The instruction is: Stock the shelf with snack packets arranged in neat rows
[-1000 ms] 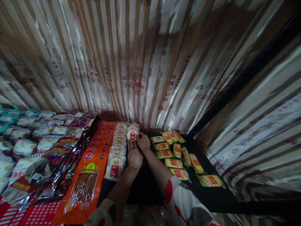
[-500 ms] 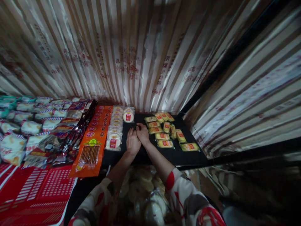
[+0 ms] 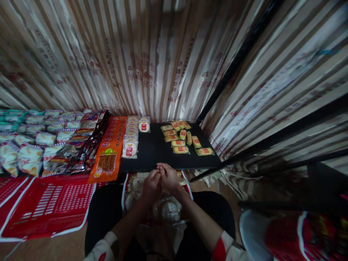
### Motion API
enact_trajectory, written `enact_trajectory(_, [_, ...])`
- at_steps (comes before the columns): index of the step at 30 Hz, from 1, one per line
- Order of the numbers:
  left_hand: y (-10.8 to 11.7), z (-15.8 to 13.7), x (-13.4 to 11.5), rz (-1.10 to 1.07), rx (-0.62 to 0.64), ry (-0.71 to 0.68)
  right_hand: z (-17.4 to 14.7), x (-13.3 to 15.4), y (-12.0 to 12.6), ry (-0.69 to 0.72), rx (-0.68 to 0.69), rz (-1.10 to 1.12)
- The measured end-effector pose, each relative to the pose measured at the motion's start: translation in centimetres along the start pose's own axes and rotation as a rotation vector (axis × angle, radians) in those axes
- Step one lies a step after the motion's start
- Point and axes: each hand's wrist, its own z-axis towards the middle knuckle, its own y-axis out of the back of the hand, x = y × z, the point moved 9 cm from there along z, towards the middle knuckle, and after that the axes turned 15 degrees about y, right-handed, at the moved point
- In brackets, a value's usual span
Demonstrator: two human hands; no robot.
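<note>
- Shelf [image 3: 154, 152]: just beyond the hands.
- Basket [image 3: 123, 194]: below the hands, holding wrapped crackers [image 3: 171, 210].
- Orange packs [image 3: 106, 161]: on the shelf, left of the hands.
- Left hand [image 3: 152, 184] and right hand [image 3: 169, 177]: together, fingers bent and touching; whether either grasps an item cannot be determined.
- Shelf crackers [image 3: 131, 138]: beyond and left of the hands.
- Cakes [image 3: 182, 135]: beyond and right of the hands.

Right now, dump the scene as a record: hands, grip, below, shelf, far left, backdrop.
hands: left hand and right hand together, fingers meeting
grip: can't tell if anything is held
below: basket with round packs
shelf, left to right: orange packs, white packs, yellow packs
far left: puffy bags
backdrop: striped curtain
</note>
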Motion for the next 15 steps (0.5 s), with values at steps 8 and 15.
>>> enact_trajectory(8, [-0.5,-3.3,3.5,0.01,0.036,0.215,-5.9,-2.3,-2.6,-0.005,0.44,-0.36])
enact_trajectory(15, [-0.1,-3.6,3.0,0.062,0.021,0.215,-5.9,-1.6,-1.7,-0.089,0.492,-0.458])
